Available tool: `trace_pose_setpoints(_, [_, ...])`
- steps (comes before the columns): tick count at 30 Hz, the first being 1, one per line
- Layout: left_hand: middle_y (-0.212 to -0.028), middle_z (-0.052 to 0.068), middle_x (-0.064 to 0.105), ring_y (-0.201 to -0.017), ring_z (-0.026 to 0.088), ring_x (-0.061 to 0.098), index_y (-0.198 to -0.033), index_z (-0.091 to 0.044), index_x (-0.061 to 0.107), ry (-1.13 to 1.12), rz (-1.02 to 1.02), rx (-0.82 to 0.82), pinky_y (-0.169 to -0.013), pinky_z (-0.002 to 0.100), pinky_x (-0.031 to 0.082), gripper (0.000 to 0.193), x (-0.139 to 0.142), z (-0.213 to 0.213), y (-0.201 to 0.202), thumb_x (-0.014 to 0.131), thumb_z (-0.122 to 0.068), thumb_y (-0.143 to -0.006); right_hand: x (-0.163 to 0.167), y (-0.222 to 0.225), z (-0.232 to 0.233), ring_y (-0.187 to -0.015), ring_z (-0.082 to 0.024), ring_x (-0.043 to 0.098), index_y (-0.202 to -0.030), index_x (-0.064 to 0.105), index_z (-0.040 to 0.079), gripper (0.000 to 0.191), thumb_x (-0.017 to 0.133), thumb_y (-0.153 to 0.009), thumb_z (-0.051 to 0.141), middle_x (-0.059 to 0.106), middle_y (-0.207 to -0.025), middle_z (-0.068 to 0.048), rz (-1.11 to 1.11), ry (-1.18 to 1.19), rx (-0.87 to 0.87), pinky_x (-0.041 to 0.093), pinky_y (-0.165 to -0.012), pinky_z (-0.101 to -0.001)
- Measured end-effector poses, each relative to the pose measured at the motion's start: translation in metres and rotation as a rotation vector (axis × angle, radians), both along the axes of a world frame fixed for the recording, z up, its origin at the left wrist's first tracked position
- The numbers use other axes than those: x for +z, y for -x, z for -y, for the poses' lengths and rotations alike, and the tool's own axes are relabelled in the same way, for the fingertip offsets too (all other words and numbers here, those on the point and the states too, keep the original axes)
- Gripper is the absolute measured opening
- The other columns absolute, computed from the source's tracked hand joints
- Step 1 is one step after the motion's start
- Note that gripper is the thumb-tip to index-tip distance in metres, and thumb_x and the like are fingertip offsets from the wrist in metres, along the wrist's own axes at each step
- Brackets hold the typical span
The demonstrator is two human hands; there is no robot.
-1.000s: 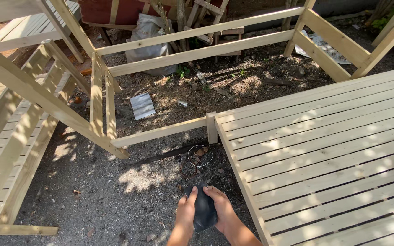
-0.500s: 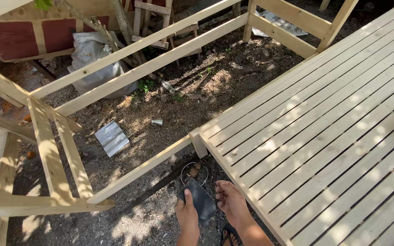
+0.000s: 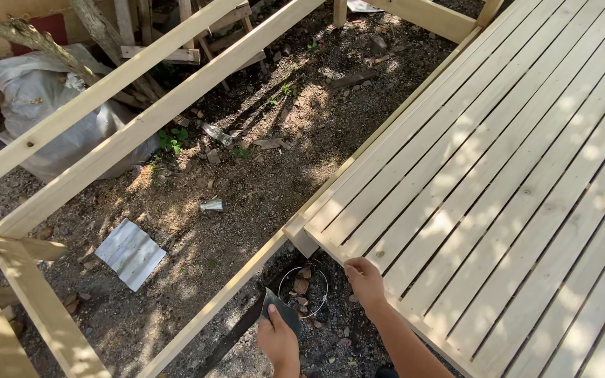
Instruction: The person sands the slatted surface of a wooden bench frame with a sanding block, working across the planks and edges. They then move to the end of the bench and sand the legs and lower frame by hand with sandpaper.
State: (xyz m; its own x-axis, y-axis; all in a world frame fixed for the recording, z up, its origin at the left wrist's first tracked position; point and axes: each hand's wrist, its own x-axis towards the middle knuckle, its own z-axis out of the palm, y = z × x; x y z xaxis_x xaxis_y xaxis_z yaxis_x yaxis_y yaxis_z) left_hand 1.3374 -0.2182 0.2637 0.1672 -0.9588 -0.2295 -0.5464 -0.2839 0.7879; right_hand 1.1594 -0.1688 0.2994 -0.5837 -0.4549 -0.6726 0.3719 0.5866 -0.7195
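Observation:
My left hand [image 3: 278, 341] holds a small dark flat sheet [image 3: 281, 311], like sandpaper, low at the bottom centre above the dirt. My right hand [image 3: 365, 280] rests on the front edge of a pale slatted wooden platform [image 3: 498, 189], near its corner, holding nothing I can see. A thin wire ring [image 3: 304, 290] lies on the ground between the two hands, with dry leaves inside it.
Pale wooden rails [image 3: 141, 105] cross diagonally on the left. A lower rail [image 3: 225, 301] runs from the platform corner toward the bottom left. On the dirt lie a folded grey sheet [image 3: 131, 253], a small metal can [image 3: 211, 204] and a grey sack [image 3: 50, 98].
The view has swung closer and to the right. My right hand left the dark sheet and moved onto the platform edge; my left hand keeps the sheet.

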Motion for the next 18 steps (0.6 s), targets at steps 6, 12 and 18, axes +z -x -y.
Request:
trace_pose_setpoints(6, [-0.128,0.019,0.069,-0.113,0.032,0.067,-0.132,-0.002,0.066,0.532,0.064,-0.334,-0.096,0.040,0.053,0.037,-0.051,0.081,0.042,0.053,-0.024,-0.106,-0.080,0.022,0.045,-0.144,-0.032,0.035,-0.147,0.044,0.014,0.062,0.058,-0.093,0.042,0.044,-0.153,-0.009,-0.845,-0.260,0.595,0.029,-0.115,-0.0566])
trace_pose_setpoints(12, [-0.159,0.010,0.046,-0.147,0.028,0.042,-0.145,-0.011,0.056,0.760,0.402,-0.709,-0.120,0.044,0.035,0.049,-0.112,0.151,0.095,0.059,-0.015,-0.096,-0.155,0.026,0.052,-0.152,-0.034,0.026,-0.141,0.054,0.020,0.053,0.040,-0.100,0.050,0.038,-0.161,-0.011,-1.074,-0.273,0.742,0.019,-0.116,-0.0647])
trace_pose_setpoints(18, [-0.160,0.008,0.041,-0.151,0.028,0.030,-0.150,-0.009,0.050,0.702,0.328,-0.680,-0.123,0.045,0.021,0.052,-0.171,0.135,0.121,0.050,-0.027,-0.102,-0.203,0.027,0.046,-0.149,-0.033,0.029,-0.141,0.056,0.021,0.053,0.037,-0.100,0.049,0.042,-0.156,-0.009,-1.050,-0.316,0.696,0.020,-0.117,-0.0673])
